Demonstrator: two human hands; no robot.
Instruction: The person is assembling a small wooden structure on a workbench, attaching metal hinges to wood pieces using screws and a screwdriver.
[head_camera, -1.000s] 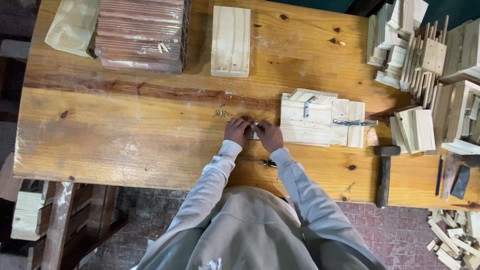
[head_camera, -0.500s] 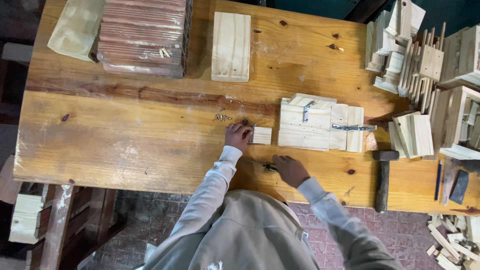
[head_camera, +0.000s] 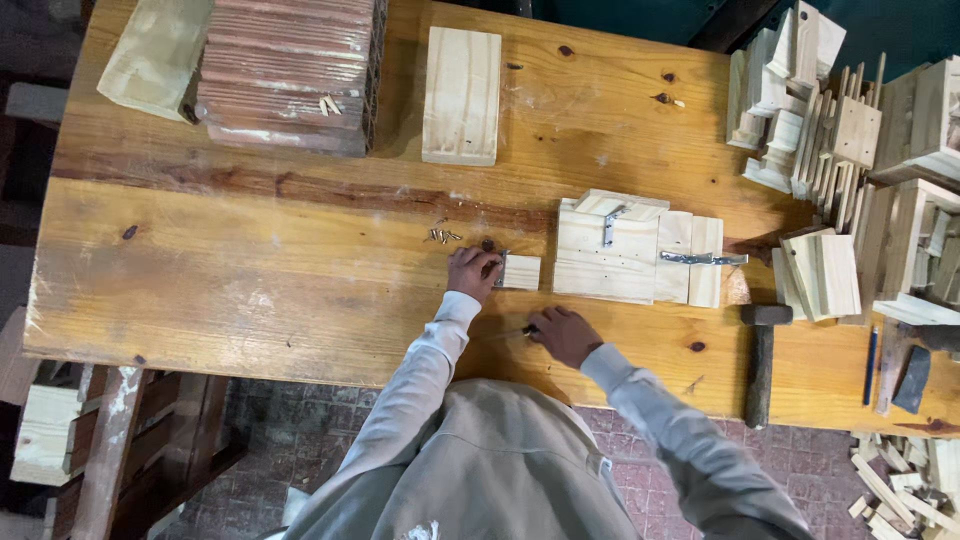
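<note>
The left hand (head_camera: 472, 272) presses down on a small pale wood block (head_camera: 521, 272) with a little metal piece at its edge, and keeps it flat on the wooden counter (head_camera: 250, 270). The right hand (head_camera: 563, 334) rests just below, close to the counter's front edge, with its fingers curled on a thin dark tool (head_camera: 520, 330); its grip looks narrow, closed around that tool. It looks like the fixing step: the metal piece is being set on the block. The next move would call for bringing the tool tip up to the block while the left hand keeps it from sliding. A few small screws (head_camera: 444, 236) lie just above the left hand. To the right of the block sits a bigger pale wood panel (head_camera: 620, 255) with metal brackets. A hammer (head_camera: 762, 360) lies further right, near the front edge. At the back left stands a stack of reddish-brown boards (head_camera: 290, 70), with a pale plank (head_camera: 462, 95) beside it. No packages, labels or signs can be seen here.
</note>
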